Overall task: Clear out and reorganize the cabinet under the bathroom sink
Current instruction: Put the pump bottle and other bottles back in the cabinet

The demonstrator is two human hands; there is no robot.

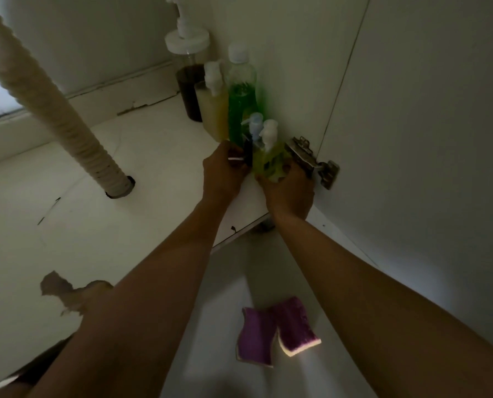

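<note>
Reaches with both bare arms into a dim white cabinet, toward the front right corner of the cabinet floor (130,179). Holds in the right grip (289,193) a translucent yellow-green plastic pump bottle (269,160) with a white pump head, fingers and thumb curled round its lower body, just beside a metal door hinge (311,162). Holds in the left grip (225,175) a small dark bottle (247,150) with a pale blue pump head, fingers curled at its left side, close against the yellow-green one. Cannot tell whether either base rests on the cabinet floor: hidden behind the hands.

Behind these two, in a row along the right cabinet wall, running toward the back:
- a tall clear plastic bottle of green liquid (241,101) with a white screw cap, upright against the wall
- just left of it, a pale yellow pump bottle (213,113) with a white pump
- farthest back, a clear jar of dark brown liquid (189,93) under a wide white lid with a pump

At left, a cream corrugated drain hose (67,116), slanting down into a round hole in the cabinet floor, well apart from the bottles. Near the front edge at left, a brown chipped patch (67,294) in the white surface.

Outside the cabinet, on the pale bathroom floor (248,277) between the forearms, two purple scouring pads (256,334) with white edges, overlapping. At right, a white cabinet door (412,139), hung on the hinge.
</note>
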